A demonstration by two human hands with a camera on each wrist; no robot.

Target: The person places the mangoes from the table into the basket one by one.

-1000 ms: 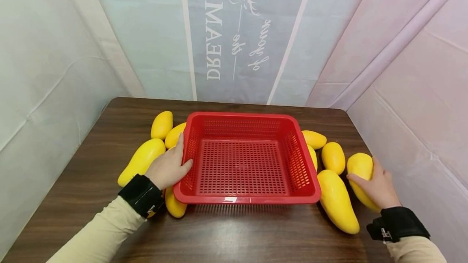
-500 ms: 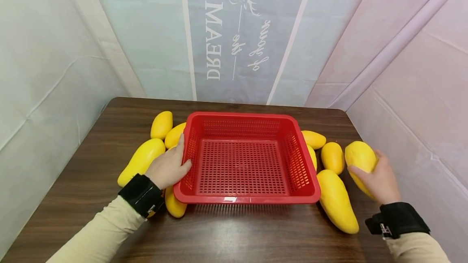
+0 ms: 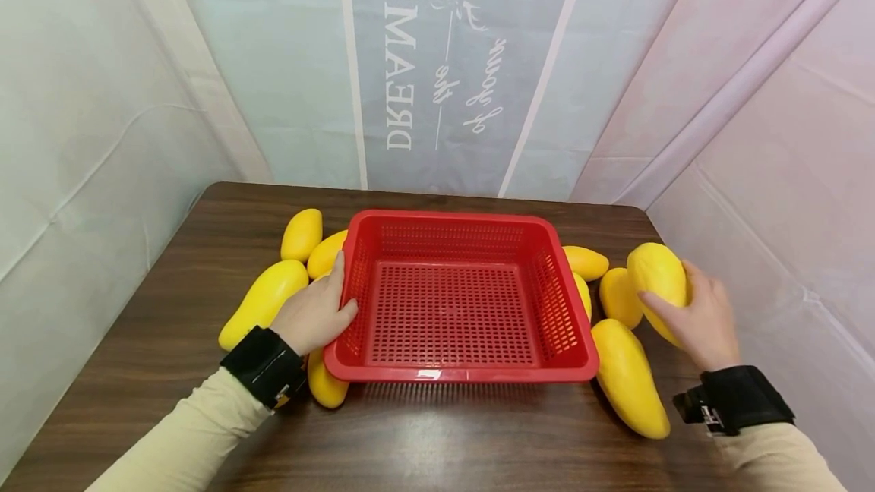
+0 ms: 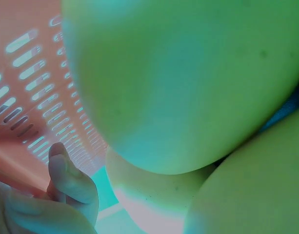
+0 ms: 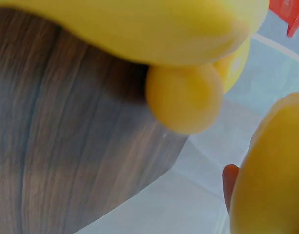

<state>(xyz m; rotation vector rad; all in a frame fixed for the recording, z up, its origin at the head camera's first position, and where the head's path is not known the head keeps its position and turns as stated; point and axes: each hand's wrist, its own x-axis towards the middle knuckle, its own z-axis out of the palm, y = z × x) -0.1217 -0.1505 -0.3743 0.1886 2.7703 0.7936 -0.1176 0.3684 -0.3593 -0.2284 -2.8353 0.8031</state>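
Observation:
A red plastic basket with slotted sides and a lattice floor stands in the middle of the table, with nothing in it. My left hand grips its left rim, the thumb on the inner side. In the left wrist view those fingers are against the basket wall, beside large mangoes tinted green. On the right, my right hand holds a yellow mango above the table. The right wrist view shows this mango up close, with one fingertip behind it.
Several mangoes lie left of the basket, including a long one and a small one. More lie to its right: a large one, a rounder one and one behind. Fabric walls enclose the brown wooden table.
My right hand has lifted the mango from the table's right side and carried it up and slightly left. The left hand and the basket stay practically where they were.

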